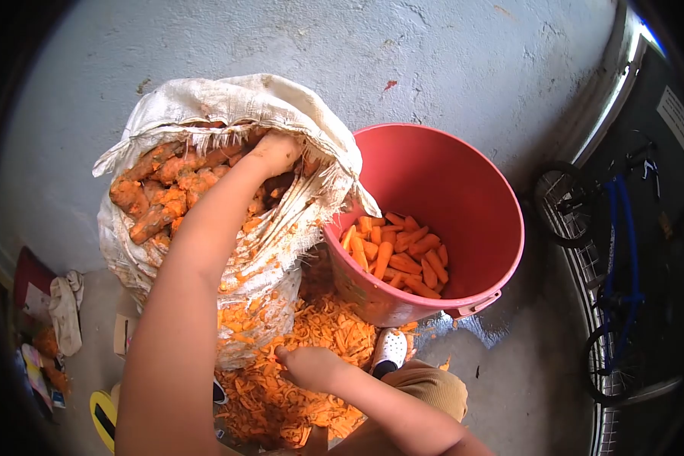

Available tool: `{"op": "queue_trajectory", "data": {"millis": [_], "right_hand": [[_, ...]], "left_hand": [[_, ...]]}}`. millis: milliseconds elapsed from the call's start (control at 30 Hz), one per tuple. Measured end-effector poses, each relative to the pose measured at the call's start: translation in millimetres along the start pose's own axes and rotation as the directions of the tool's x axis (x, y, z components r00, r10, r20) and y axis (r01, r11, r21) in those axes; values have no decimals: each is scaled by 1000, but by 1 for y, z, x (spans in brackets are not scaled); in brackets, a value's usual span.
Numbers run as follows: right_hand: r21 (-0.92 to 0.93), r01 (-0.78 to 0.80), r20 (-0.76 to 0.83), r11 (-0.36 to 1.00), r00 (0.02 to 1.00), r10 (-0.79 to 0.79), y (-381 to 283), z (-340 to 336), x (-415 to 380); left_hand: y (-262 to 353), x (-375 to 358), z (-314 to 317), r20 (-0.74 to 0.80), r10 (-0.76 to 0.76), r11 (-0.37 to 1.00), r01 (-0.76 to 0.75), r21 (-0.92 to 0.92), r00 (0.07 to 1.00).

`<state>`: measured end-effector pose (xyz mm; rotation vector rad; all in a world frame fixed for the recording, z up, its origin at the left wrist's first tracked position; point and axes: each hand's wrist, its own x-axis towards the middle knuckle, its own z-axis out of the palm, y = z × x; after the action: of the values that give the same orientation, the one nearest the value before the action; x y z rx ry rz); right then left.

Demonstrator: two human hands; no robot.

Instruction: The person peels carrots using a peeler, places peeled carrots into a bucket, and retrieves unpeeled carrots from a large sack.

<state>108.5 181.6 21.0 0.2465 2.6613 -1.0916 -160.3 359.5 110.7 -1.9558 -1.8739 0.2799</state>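
Note:
My left hand reaches into the mouth of a white woven sack full of dirt-covered, unpeeled carrots. Its fingers are hidden among the carrots and the sack's frayed edge. Low in front of the sack, my right hand hovers over a heap of orange carrot peelings. The right fingers are curled, and what they hold, if anything, is too small and covered to make out. Beside the sack stands a red bucket with peeled carrots in the bottom.
A blue-framed bicycle leans at the right by a dark panel. My foot in a white clog is beside the bucket. A pale cloth and a yellow-edged object are at the left. Behind rises a grey-blue wall.

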Motion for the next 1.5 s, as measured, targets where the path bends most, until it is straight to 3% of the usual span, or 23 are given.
{"op": "queue_trajectory", "data": {"millis": [233,333,367,467,567,600,667,733,833,900,1000,1100,1200,1233,1333,1367,1500], "right_hand": [[7,-22,18,1000,1000,22,0,-6,1],[-4,-26,7,1000,1000,26,1,-6,0],[-9,-25,0,1000,1000,25,1,-5,1],[6,-12,0,1000,1000,12,0,-4,0],[-12,1,15,1000,1000,-1,-3,-3,-1],[-15,5,20,1000,1000,-5,-4,-3,0],[-21,14,35,1000,999,-13,-6,-1,2],[-26,21,37,999,999,-20,-5,2,6],[-21,51,41,998,998,-50,-2,7,10],[-38,46,31,998,999,-45,-1,7,12],[-20,12,33,1000,999,-11,-4,1,10],[-26,-19,26,999,999,20,4,5,13],[25,-60,66,998,996,58,12,10,20],[18,-87,85,996,993,86,13,12,23],[70,-151,137,986,981,140,2,9,21],[157,-199,178,967,969,170,-6,4,18],[386,-146,152,911,984,94,10,20,25]], "left_hand": [[-4,-20,-18,-39,66,990,-70,-126,997],[-10,-42,-30,-107,94,975,-113,-190,990],[-16,-51,-19,-231,129,965,-175,-193,964],[-6,-96,-60,-401,57,971,-145,-192,914],[-1,-153,-72,-364,-216,886,25,-463,906],[-2,-170,-68,-267,-341,752,92,-652,901],[-3,-200,-54,-9,-516,362,208,-909,857],[2,-227,-58,95,-564,182,236,-955,820],[14,-259,-70,188,-614,-60,192,-980,766],[27,-274,-76,176,-673,-183,68,-981,718],[44,-298,-76,370,-671,-536,-75,-841,642],[61,-318,-58,581,-586,-756,-124,-642,565],[85,-327,-69,735,-436,-890,-124,-440,520],[91,-336,-60,701,-358,-918,-94,-386,616],[104,-351,-47,715,-294,-943,-69,-326,634],[108,-353,-47,743,-328,-933,-77,-351,583],[109,-359,-47,767,-383,-911,-74,-405,515]]}}
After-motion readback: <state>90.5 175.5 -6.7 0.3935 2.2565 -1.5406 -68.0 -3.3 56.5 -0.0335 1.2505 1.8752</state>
